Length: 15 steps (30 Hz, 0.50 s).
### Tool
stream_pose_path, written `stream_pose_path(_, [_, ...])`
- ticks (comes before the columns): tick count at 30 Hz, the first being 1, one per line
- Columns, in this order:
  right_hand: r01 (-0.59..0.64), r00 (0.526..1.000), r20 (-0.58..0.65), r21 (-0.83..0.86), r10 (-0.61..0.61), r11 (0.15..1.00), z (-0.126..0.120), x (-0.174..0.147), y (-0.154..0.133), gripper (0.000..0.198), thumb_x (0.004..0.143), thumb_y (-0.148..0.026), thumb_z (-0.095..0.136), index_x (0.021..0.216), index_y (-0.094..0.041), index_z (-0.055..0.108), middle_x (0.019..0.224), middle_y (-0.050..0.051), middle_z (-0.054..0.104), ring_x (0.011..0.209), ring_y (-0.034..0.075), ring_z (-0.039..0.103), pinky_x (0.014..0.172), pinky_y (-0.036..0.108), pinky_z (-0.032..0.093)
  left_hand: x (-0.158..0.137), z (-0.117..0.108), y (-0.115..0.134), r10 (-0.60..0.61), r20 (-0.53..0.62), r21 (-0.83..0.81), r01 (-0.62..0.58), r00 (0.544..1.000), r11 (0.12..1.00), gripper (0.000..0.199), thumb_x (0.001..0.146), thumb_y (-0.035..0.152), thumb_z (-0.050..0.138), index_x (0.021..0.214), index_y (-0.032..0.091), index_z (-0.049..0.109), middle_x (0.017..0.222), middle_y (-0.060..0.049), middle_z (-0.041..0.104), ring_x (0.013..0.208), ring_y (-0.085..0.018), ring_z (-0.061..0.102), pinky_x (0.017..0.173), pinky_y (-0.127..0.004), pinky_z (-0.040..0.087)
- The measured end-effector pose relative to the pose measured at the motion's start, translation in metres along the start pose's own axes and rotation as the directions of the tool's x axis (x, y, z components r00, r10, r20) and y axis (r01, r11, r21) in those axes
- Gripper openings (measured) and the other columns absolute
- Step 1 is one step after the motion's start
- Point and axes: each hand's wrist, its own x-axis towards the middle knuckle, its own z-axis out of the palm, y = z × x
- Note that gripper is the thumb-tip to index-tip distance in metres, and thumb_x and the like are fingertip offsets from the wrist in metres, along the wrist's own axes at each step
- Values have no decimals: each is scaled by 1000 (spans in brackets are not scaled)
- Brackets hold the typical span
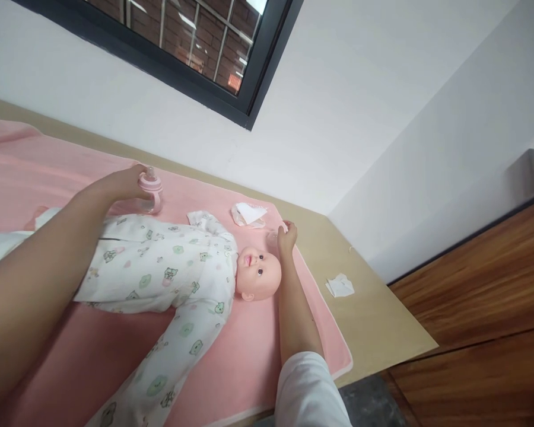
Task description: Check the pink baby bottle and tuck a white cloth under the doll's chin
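Observation:
A baby doll (258,274) in white pyjamas with a green and grey animal print lies on its back on a pink blanket (249,350). Beyond its body, my left hand (131,181) is closed around a baby bottle (156,196) with a pink collar, pink handle and clear teat. The bottle stands upright, its teat uncovered. Near the doll's head, my right hand (288,236) has its fingers closed on a small clear cap (272,238), partly hidden by the fingers and low over the blanket. My left forearm crosses above the doll's lower body.
An opened pack of white tissues (249,214) lies on the blanket between the bottle and my right hand. One crumpled tissue (339,286) is on the tan tabletop (382,323). Behind the table is a white wall with a dark-framed window (249,101); wooden panels (485,284) stand to the right.

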Motion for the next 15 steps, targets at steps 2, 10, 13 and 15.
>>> stream_pose_path(2, [-94, 995, 32, -56, 96, 994, 3, -6, 7, 54, 79, -30, 55, 131, -14, 54, 139, 18, 51, 133, 32, 46, 115, 46, 34, 0, -1, 1, -26, 16, 18, 26, 1000, 999, 78, 61, 39, 62, 132, 13, 40, 121, -14, 63, 102, -29, 61, 77, -31, 47])
stream_pose_path(10, [-186, 966, 189, 44, 175, 982, 12, -13, 25, 75, 78, -46, 64, 143, -17, 40, 148, 19, 41, 132, 28, 50, 113, 41, 40, 1, 2, 4, -74, 29, 62, 72, 997, 995, 79, 65, 36, 64, 135, 11, 38, 122, -17, 62, 97, -29, 61, 75, -32, 47])
stream_pose_path(13, [-143, 959, 249, 16, 134, 990, 14, -13, 35, 74, 78, -52, 63, 141, -17, 44, 141, 19, 49, 126, 28, 54, 111, 43, 42, 1, 4, 3, -74, 22, 60, 72, 997, 996, 88, 64, 36, 66, 141, 10, 32, 124, -18, 61, 102, -32, 60, 78, -34, 47])
stream_pose_path(15, [-119, 962, 247, -13, 119, 993, 17, -13, 42, 74, 77, -52, 64, 139, -17, 46, 135, 17, 55, 123, 28, 56, 110, 43, 43, 1, 4, 3, -75, 14, 53, 74, 997, 996, 91, 64, 37, 66, 143, 10, 30, 126, -19, 61, 104, -34, 60, 79, -35, 47])
